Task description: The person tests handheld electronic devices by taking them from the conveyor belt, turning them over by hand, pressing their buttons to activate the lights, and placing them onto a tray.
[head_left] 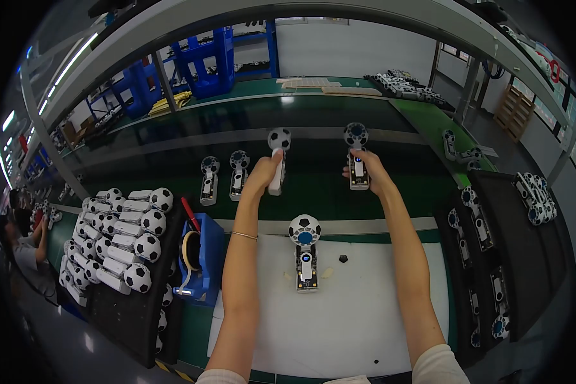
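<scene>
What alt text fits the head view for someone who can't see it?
The left hand grips a white device with a football-patterned head, and the right hand grips a dark-faced device, both over a dark green surface. Nearer, another device lies on a white mat, with a blue tape dispenser and stacked football-headed devices to its left.

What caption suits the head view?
Left hand grips a football-headed device; right hand grips a device with a blue-centred head.
</scene>
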`<state>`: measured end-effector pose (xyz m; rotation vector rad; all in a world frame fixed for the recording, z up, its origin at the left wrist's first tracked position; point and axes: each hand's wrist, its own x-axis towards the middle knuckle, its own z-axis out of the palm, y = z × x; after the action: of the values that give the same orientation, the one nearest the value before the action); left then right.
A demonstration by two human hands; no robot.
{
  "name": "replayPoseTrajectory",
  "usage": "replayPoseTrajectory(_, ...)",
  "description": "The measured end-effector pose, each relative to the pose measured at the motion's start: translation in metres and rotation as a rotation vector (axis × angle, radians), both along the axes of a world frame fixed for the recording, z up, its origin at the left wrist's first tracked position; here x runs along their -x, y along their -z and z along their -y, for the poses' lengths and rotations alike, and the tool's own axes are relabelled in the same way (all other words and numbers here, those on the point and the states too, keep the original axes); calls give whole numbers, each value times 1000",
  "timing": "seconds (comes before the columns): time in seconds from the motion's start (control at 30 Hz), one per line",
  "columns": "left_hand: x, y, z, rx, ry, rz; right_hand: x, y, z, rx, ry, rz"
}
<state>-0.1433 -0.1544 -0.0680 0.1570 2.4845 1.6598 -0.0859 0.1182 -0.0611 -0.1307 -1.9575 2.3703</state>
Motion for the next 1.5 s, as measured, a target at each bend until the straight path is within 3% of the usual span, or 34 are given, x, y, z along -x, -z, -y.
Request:
replayPoseTrajectory(0.03,-15,-20,-2,-320,86,26,-7,-14,6,0,0,-3)
replayPoseTrajectory(0.07,-27,-35,-5,-320,87,24,-13,-26,11,86,-39,-113)
replayPoseTrajectory(0.13,-48,-62,-13,-799,320,-54,-26,-48,20,171,-72,-226)
replayPoseTrajectory(0.33,-88,-95,-32,-1082,651,-162,-76,-97,50,131,-133,-545)
replayPoseTrajectory(0.67,-121,-115,-34,-1002,703,-246,-109,-116,63,137,-71,-581)
replayPoseTrajectory(0.93,-133,-124,-36,-1017,671,-277,-126,-126,67,108,-289,-642)
replayPoseTrajectory(1.5,-142,-130,-36,-937,675,-309,-122,-121,70,115,-270,-712)
